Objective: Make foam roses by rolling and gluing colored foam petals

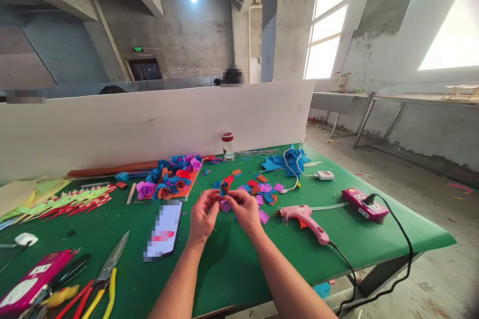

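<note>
Between the fingertips of both hands is a small rolled paper flower (225,187), blue on the outside with orange-red at its top. My left hand (205,212) pinches it from the left, fingers curled. On the other side my right hand (243,207) has thumb and fingers closed on it. Behind and around the hands lie loose purple, blue, red and brown paper petals (264,217). A pink hot glue gun (305,219) rests to the right of my right hand. Left of my left hand lies a phone (164,229).
Finished paper flowers (175,179) sit in a heap at the back beside a lidded glass jar (228,147). Scissors (112,259) and pliers (88,299) lie front left. Magenta power strips (364,204) stand at both sides, with a black cord over the right edge. A white panel (149,129) bounds the back.
</note>
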`<state>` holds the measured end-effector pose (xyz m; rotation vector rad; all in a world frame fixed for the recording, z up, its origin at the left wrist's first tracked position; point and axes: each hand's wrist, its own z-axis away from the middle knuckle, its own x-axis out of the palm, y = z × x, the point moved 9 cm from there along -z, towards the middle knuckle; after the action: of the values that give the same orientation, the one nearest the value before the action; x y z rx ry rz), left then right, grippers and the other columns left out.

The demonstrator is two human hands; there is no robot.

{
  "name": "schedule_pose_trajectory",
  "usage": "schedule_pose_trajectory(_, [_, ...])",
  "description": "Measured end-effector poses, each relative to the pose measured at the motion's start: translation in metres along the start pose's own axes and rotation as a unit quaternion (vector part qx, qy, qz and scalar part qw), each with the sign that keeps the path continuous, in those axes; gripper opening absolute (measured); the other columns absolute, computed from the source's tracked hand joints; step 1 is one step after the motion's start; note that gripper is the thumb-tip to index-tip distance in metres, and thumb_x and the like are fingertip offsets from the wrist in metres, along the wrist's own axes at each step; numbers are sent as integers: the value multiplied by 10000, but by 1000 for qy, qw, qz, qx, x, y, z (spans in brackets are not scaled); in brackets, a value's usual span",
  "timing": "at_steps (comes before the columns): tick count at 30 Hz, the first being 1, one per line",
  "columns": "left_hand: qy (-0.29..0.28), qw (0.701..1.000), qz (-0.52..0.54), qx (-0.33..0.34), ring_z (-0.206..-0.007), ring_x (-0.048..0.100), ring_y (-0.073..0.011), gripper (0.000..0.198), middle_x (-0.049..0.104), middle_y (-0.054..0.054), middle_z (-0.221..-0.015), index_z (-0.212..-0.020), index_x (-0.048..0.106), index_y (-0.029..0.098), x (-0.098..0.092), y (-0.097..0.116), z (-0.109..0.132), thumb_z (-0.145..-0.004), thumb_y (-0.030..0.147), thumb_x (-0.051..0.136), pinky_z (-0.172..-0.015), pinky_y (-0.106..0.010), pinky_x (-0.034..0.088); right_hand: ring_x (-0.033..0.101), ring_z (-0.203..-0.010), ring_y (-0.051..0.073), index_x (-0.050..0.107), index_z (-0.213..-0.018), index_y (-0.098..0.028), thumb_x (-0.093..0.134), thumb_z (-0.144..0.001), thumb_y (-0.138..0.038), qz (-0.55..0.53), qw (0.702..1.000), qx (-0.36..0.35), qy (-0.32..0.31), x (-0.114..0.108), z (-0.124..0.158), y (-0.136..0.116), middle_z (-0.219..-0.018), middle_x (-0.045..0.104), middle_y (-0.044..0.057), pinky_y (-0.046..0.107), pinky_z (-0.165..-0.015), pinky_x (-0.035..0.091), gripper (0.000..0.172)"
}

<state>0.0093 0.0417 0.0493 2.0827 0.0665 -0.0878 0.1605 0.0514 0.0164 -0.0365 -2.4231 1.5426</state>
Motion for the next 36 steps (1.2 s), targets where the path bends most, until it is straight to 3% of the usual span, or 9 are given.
schedule_pose_trajectory(4, [34,999,-15,-20,-659,634,-154,216,678,-27,-754,-873,681,181,-9,-4,-4,-779,375,690,-618,-255,527,587,-606,155,746,-754,-178,785,-650,-406,-59,997,39,15,-2,-2,9,-691,682,24,268,-562,465,254])
schedule_pose_trajectory(9, [-50,996,0,-72,-553,578,-138,242,656,-1,-640,-858,708,184,9,-14,-3,-747,397,736,-502,-229,453,590,-615,146,730,-736,-190,803,-628,-415,-103,993,50,8,-2,-5,14,-692,678,7,266,-589,471,260])
schedule_pose_trajectory(12, [-55,994,23,-90,-517,573,-136,251,670,0,-642,-843,705,189,13,-18,-1,-738,414,745,-485,-240,459,606,-637,153,726,-727,-195,805,-625,-441,-107,993,41,-6,1,-5,13,-723,679,13,271,-601,486,277])
schedule_pose_trajectory(19, [-21,989,81,-123,-472,583,-144,311,663,5,-594,-796,671,177,10,-23,-1,-681,439,793,-454,-252,478,609,-647,153,751,-1000,-181,778,-689,-482,-50,995,61,-67,10,0,12,-815,716,44,280,-612,493,433])
schedule_pose_trajectory(24, [-25,981,120,-149,-453,575,-126,375,685,-16,-663,-782,659,157,13,-27,1,-658,479,805,-431,-247,467,562,-588,128,751,-887,-154,795,-659,-448,-38,994,82,-60,8,0,14,-692,675,19,245,-549,434,373])
schedule_pose_trajectory(36, [-63,977,129,-155,-465,578,-126,296,691,-11,-707,-797,686,170,23,-29,4,-693,428,789,-439,-256,478,595,-578,141,705,-749,-169,827,-608,-448,-124,984,115,-52,9,2,14,-623,670,4,274,-604,475,335])
